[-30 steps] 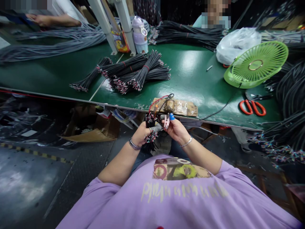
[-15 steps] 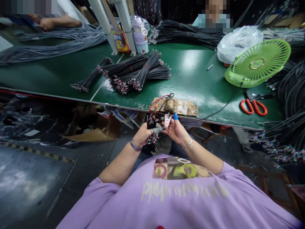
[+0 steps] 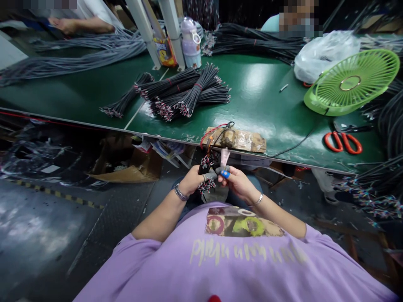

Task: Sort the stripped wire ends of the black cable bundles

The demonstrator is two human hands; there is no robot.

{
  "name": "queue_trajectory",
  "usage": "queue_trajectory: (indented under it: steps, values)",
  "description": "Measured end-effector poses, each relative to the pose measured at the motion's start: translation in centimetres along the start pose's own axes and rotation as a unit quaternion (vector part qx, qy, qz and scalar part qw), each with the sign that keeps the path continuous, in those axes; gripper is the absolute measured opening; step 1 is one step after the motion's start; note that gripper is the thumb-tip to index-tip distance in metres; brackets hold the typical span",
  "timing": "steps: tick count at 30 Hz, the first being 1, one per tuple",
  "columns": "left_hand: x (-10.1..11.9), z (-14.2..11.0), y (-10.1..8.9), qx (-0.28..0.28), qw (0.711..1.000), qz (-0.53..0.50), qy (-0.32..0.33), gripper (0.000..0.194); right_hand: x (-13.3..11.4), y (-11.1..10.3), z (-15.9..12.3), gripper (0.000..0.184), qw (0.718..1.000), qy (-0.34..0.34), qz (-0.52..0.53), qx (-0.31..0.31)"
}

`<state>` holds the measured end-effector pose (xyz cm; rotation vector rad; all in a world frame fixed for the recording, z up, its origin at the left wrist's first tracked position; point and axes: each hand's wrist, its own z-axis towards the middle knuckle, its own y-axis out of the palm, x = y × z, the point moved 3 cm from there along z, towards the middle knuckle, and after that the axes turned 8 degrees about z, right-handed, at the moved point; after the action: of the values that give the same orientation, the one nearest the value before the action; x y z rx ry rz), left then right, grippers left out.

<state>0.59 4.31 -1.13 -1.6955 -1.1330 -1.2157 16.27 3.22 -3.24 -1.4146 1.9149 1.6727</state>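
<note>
My left hand [image 3: 189, 180] is closed around a bunch of short black cables [image 3: 206, 162] with red, white and black wire ends, held just below the table's front edge. A grey covering wraps its thumb. My right hand [image 3: 242, 183] meets that thumb with its fingertips pinched together; a blue covering [image 3: 224, 173] is on one digit. Whatever lies between those fingertips is too small to make out. Right above them, a pale pinkish piece [image 3: 224, 157] hangs at the edge of a worn wooden block [image 3: 248, 141]. Red and black leads [image 3: 211, 132] run over the block.
Tied bundles of black cable [image 3: 198, 90] lie on the green table [image 3: 252, 100]. Orange-handled scissors [image 3: 343, 142], a green fan [image 3: 351, 82] and a plastic bag [image 3: 325, 54] are at the right. A bottle [image 3: 191, 42] stands behind. Co-workers sit across the table.
My right hand's fingers have closed from a looser, spread pose into a pinch against the left thumb. The whole view has shifted slightly, so things appear further right.
</note>
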Motion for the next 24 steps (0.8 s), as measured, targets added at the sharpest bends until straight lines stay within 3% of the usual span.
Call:
queue_trajectory:
  steps: [4, 10, 16, 19, 24]
  values:
    - [0.0, 0.0, 0.7, -0.036, 0.999, 0.012, -0.009, 0.033, -0.9, 1.0, 0.5, 0.033, 0.994, -0.069, -0.085, 0.001]
    - [0.9, -0.1, 1.0, -0.038, 0.999, 0.013, -0.007, 0.035, -1.3, 1.6, 0.8, 0.028, 0.989, -0.09, -0.12, 0.006]
    - [0.8, -0.7, 0.1, 0.02, 0.999, -0.046, 0.004, 0.025, -0.8, 0.1, 0.9, 0.024, 0.987, -0.102, -0.111, 0.053]
    - [0.5, -0.7, 0.1, 0.02, 0.999, -0.03, 0.008, 0.024, -0.9, 0.0, 0.8, 0.024, 0.991, -0.093, -0.085, 0.04]
    - [0.3, -0.4, 0.9, -0.036, 0.998, 0.042, 0.014, 0.029, -1.0, 1.2, 0.6, 0.033, 0.991, -0.084, -0.098, -0.029]
